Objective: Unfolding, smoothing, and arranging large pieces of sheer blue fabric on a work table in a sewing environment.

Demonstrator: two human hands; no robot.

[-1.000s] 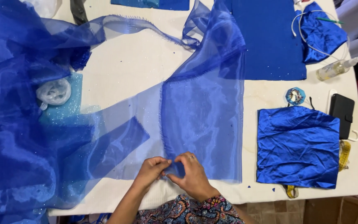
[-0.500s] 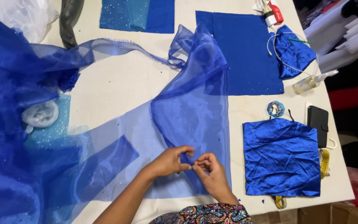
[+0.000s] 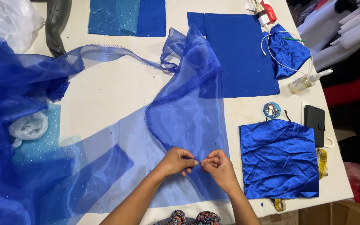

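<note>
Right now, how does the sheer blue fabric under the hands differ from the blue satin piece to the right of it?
The sheer blue fabric is see-through and long, trailing off the table's left side; the satin piece is opaque, a smaller rectangle. The sheer fabric is pinched by the left hand and right hand; the satin piece lies untouched and creased. Both are blue cloth.

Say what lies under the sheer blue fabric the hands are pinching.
Through the sheer blue fabric the white table shows, plus a darker blue piece. Both hands hide the spot beneath them.
</note>
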